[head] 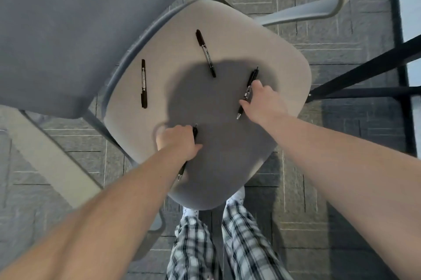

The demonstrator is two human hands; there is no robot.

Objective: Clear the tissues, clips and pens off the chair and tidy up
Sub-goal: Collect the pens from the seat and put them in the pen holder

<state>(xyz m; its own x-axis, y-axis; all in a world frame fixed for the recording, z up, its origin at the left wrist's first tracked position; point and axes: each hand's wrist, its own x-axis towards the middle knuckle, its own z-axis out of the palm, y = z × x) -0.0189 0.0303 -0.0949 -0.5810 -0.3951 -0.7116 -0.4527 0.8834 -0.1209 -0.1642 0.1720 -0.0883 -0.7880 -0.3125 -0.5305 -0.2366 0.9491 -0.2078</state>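
Head view: on the beige padded chair seat [227, 36], the left hand [176, 140] is closed around a black click pen [182, 171] at the near edge. The right hand [264, 102] pinches a second black click pen [248, 93] at the right, its axis running near-far. Two black capped markers [144, 83] lie farther off, ungripped.

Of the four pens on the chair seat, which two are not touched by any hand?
The pen near the seat's left edge and the pen at the top middle. The left hand and right hand grasp the others.
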